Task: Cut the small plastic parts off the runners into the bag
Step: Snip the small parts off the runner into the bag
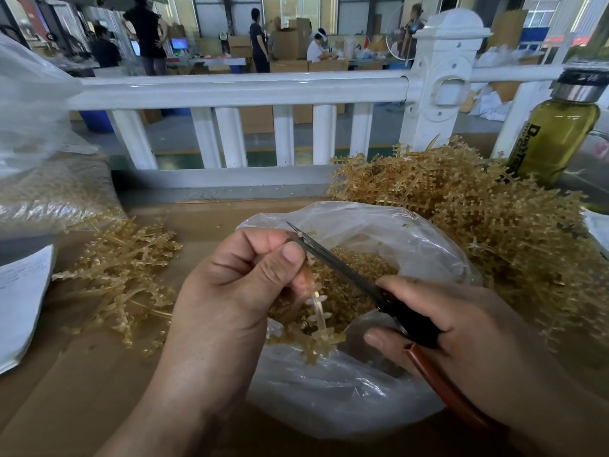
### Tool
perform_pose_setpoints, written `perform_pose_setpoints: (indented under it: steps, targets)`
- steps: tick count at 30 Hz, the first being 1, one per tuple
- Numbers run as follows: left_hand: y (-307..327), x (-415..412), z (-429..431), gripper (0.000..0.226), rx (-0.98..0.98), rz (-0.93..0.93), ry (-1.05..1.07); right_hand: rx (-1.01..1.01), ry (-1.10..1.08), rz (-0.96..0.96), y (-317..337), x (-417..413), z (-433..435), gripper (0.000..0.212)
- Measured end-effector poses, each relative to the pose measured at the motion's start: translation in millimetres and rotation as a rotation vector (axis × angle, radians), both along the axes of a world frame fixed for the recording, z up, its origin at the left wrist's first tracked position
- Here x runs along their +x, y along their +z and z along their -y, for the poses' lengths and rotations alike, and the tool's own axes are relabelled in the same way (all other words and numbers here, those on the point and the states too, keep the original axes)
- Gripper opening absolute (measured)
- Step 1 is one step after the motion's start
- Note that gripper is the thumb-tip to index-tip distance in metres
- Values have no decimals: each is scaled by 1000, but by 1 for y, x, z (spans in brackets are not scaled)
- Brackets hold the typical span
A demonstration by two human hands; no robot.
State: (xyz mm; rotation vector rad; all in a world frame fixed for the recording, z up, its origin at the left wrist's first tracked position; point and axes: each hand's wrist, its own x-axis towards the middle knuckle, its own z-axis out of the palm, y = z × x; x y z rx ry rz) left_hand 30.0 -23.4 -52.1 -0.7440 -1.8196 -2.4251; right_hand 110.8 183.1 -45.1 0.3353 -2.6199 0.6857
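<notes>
1. Left hand (227, 291): fingers pinching amber plastic runner (318, 311) over clear plastic bag (412, 245), 6 o'clock.
2. Right hand (461, 338): fingers curled around black-bladed scissors (336, 262).
3. Risk: blades beside thumb; slip likely nicks skin, flicks parts toward 9 o'clock.

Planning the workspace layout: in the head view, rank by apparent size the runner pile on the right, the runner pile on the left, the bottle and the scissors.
1. Right runner pile
2. Left runner pile
3. Bottle and scissors: look alike, and the scissors sit nearer the camera, partly hidden by the right hand, so unranked.
</notes>
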Motion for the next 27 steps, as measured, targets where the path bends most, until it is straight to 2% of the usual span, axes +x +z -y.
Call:
perform_pose_setpoints:
  steps: [27]
  targets:
    - [3, 2, 2, 9, 19, 12, -22, -19, 21, -5, 1, 0, 1, 31]
